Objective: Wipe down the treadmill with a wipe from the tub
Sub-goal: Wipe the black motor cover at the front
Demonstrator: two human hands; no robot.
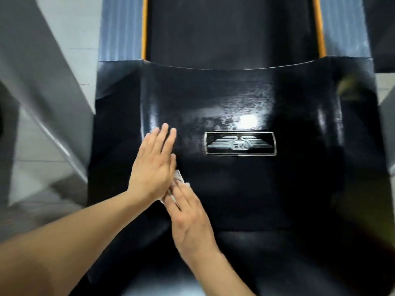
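Both hands sit low-left on the treadmill's glossy black motor cover (pixel 235 99). Right hand (pixel 188 218) nearer the camera, fingers straight, pressing a small white wipe (pixel 178 182) flat on the cover; only the wipe's far edge shows past the fingertips. Left hand (pixel 154 163) just beyond, flat and holding nothing, its heel touching or overlapping the wipe. Silver winged badge (pixel 240 143) lies right of both hands, long axis side to side, most unwiped cover spreads that way, so next stroke likely goes rightward, right hand leading. Smeary streaks above the badge. Farther off, dark belt (pixel 230 28) with orange edge strips (pixel 145 26) runs away from the camera. Tub not in view. Motion blur at edges.
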